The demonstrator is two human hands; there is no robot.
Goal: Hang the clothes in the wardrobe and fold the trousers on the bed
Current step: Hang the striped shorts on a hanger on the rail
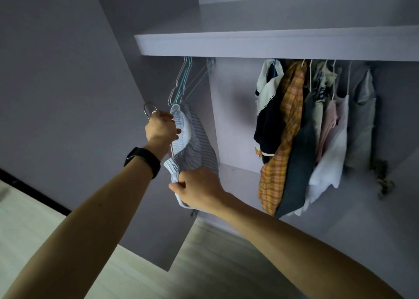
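Observation:
A pale blue striped garment (192,140) with a gathered edge hangs on a metal hanger in front of the open wardrobe. My left hand (161,128) grips the hanger just under its hook (148,110), at the garment's top. My right hand (199,188) pinches the garment's lower edge. Several empty wire hangers (184,81) hang on the rail just above it, in the left section of the wardrobe.
Several clothes (306,135) hang on the rail in the right section, among them an orange checked piece and a dark one. A white shelf (272,43) runs above the rail. The wardrobe's side panel (68,83) stands at the left. Pale wood floor lies below.

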